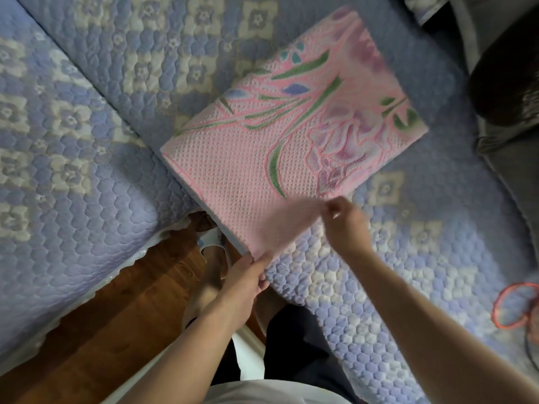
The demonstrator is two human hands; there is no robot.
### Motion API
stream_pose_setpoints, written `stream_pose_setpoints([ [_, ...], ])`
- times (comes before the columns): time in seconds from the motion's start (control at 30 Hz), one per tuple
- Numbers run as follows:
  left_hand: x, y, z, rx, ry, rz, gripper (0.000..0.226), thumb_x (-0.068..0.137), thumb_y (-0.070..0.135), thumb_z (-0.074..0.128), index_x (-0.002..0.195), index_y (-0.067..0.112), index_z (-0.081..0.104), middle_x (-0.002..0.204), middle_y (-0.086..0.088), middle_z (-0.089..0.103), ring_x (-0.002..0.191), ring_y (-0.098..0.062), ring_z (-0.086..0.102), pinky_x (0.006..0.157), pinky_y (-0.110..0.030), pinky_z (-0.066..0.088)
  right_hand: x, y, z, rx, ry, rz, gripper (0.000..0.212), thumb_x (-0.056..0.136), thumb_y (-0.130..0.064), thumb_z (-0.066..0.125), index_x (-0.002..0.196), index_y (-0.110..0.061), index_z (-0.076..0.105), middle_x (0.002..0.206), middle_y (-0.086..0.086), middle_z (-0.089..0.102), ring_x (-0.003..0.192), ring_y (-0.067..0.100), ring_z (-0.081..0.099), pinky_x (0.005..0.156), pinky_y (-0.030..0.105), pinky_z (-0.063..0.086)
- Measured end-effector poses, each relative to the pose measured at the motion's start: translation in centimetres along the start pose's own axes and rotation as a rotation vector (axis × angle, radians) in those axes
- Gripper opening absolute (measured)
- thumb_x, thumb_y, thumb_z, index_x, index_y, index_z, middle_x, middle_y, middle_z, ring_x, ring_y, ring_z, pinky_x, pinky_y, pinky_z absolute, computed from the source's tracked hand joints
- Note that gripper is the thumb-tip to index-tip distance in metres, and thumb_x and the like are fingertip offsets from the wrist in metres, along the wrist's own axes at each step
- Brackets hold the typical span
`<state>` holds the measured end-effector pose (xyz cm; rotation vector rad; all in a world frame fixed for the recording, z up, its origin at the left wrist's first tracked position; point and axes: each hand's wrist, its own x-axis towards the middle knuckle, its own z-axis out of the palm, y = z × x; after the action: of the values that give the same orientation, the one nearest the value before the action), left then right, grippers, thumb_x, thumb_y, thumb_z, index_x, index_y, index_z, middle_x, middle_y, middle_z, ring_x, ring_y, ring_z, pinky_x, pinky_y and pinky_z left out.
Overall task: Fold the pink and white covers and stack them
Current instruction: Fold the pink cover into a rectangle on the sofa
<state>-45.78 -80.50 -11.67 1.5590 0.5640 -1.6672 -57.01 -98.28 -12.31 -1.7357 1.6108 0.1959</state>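
Observation:
A pink cover (291,123) with green stems and purple flowers lies folded into a rectangle on the quilted blue bedspread (116,68). Its near edge is lifted and blurred. My left hand (248,275) pinches the near left corner of that edge. My right hand (341,217) pinches the near right corner, a little above the bed. A thin white layer shows under the pink cover's left edge. No separate white cover is in sight.
A gap between two quilted cushions shows wooden floor (116,310) and a slipper (210,246). An orange cord loop (513,304) lies at the right edge. Dark objects (507,91) sit at the far right.

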Motion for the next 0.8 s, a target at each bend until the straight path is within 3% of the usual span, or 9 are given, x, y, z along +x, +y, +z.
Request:
stream_pose_setpoints([
  [0.17, 0.3, -0.2, 0.4, 0.118, 0.016, -0.022, 0.046, 0.097, 0.046, 0.06, 0.135, 0.021, 0.055, 0.135, 0.002, 0.057, 0.131, -0.024, 0.049, 0.113, -0.042, 0.041, 11.3, 1.5, -5.7, 0.519, 0.244, 0.368, 0.083, 0.069, -0.059, 0.062, 0.139, -0.019, 0.04, 0.12, 0.004, 0.062, 0.1, 0.022, 0.067, 0.085, 0.047, 0.059],
  [0.27, -0.1, -0.1, 0.8, 0.128, 0.033, -0.002, 0.052, 0.098, 0.047, 0.057, 0.141, 0.019, 0.05, 0.14, 0.003, 0.053, 0.127, -0.019, 0.052, 0.11, -0.038, 0.044, 16.8, 2.0, -8.5, 0.801, 0.206, 0.506, 0.094, 0.057, -0.074, 0.075, 0.131, -0.022, 0.049, 0.116, 0.005, 0.066, 0.092, 0.023, 0.07, 0.069, 0.042, 0.062],
  [0.33, -0.4, -0.6, 0.9, 0.038, 0.012, -0.005, 0.047, 0.098, 0.044, 0.059, 0.139, 0.023, 0.051, 0.134, 0.009, 0.053, 0.126, -0.015, 0.053, 0.106, -0.036, 0.047, 18.4, 2.3, -9.5, 0.875, 0.217, 0.543, 0.075, 0.063, -0.058, 0.085, 0.12, -0.017, 0.058, 0.103, 0.008, 0.07, 0.082, 0.024, 0.071, 0.065, 0.043, 0.062],
  [0.43, -1.1, -1.8, 0.6, 0.028, 0.021, 0.006, 0.032, 0.098, 0.041, 0.06, 0.128, 0.032, 0.059, 0.132, 0.014, 0.057, 0.126, -0.011, 0.056, 0.102, -0.035, 0.051, 20.3, 3.9, -9.8, 0.814, 0.293, 0.559, 0.033, 0.082, -0.029, 0.075, 0.107, -0.01, 0.066, 0.1, 0.014, 0.073, 0.074, 0.025, 0.071, 0.057, 0.037, 0.059],
  [0.57, -0.9, -1.8, 0.7, 0.356, 0.154, 0.057, 0.025, 0.098, 0.035, 0.06, 0.092, 0.057, 0.068, 0.101, 0.035, 0.067, 0.11, 0.003, 0.06, 0.103, -0.033, 0.049, 20.4, 5.4, -9.4, 0.757, 0.319, 0.509, 0.021, 0.085, -0.035, 0.069, 0.092, -0.016, 0.067, 0.093, 0.008, 0.071, 0.081, 0.025, 0.072, 0.06, 0.036, 0.061],
  [0.63, -0.6, -1.4, 1.0, 0.366, 0.255, -0.01, 0.014, 0.094, 0.037, 0.061, 0.098, 0.044, 0.072, 0.091, 0.022, 0.069, 0.092, -0.006, 0.065, 0.094, -0.038, 0.054, 19.3, 5.1, -9.4, 0.669, 0.364, 0.483, 0.022, 0.088, -0.036, 0.066, 0.098, -0.016, 0.062, 0.098, 0.006, 0.067, 0.086, 0.024, 0.066, 0.062, 0.029, 0.053],
  [0.7, -1.3, -0.4, 1.4, 0.368, 0.337, -0.102, 0.027, 0.083, 0.04, 0.065, 0.104, 0.024, 0.07, 0.089, 0.004, 0.064, 0.075, -0.018, 0.063, 0.075, -0.039, 0.055, 18.0, 4.3, -9.4, 0.417, 0.536, 0.412, 0.031, 0.09, -0.025, 0.057, 0.117, -0.012, 0.055, 0.121, 0.011, 0.056, 0.106, 0.029, 0.058, 0.08, 0.03, 0.043],
  [0.77, -3.1, 1.8, 2.3, 0.737, 0.326, 0.078, 0.021, 0.087, 0.041, 0.059, 0.096, 0.022, 0.062, 0.086, 0.005, 0.062, 0.072, -0.016, 0.063, 0.069, -0.036, 0.054, 16.3, 2.3, -8.9, 0.143, 0.7, 0.093, 0.043, 0.082, -0.016, 0.053, 0.123, -0.006, 0.054, 0.127, 0.019, 0.049, 0.114, 0.037, 0.05, 0.093, 0.035, 0.034],
  [0.8, -3.7, 3.3, 3.0, 1.023, 0.346, 0.345, 0.017, 0.092, 0.04, 0.054, 0.092, 0.023, 0.058, 0.086, 0.008, 0.06, 0.074, -0.011, 0.061, 0.067, -0.031, 0.052, 15.7, 1.0, -8.3, 0.047, 0.712, -0.088, 0.046, 0.08, -0.017, 0.053, 0.124, -0.006, 0.055, 0.128, 0.02, 0.049, 0.114, 0.038, 0.049, 0.096, 0.037, 0.032],
])
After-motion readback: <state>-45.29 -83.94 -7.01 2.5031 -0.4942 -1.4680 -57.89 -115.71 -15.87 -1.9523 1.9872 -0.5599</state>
